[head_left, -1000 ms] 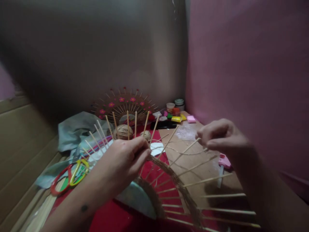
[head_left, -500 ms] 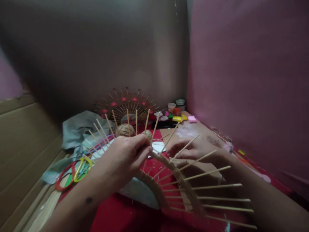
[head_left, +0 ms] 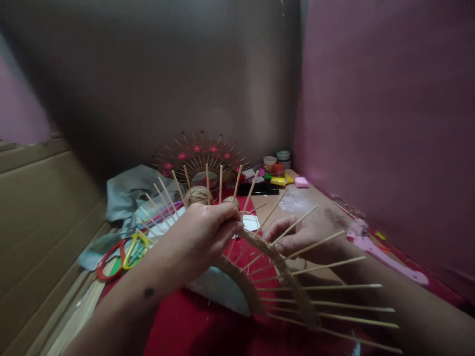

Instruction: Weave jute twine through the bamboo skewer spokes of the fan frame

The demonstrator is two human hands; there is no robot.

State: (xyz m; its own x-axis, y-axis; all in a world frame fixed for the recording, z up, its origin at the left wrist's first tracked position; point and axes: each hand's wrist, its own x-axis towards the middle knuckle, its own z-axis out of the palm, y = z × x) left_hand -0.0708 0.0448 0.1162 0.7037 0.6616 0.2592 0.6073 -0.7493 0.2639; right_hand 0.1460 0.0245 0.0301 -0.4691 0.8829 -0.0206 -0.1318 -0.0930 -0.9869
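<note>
Red-covered counter [head_left: 166, 331]: fan-shaped frame [head_left: 345, 287] raised over it, in front of you. Inner band [head_left: 242, 278] looks complete where seen; outer band [head_left: 291, 277] formed along right side, stick tips bare beyond it. Left stretch hidden by your arm; extent left cannot be judged. Your left hand [head_left: 202, 227]: fingers pinching outer band near top. Your right hand [head_left: 308, 237]: fingers loosely curled behind sticks; cannot tell if strand pinched. Twine ball [head_left: 198, 195] behind.
</note>
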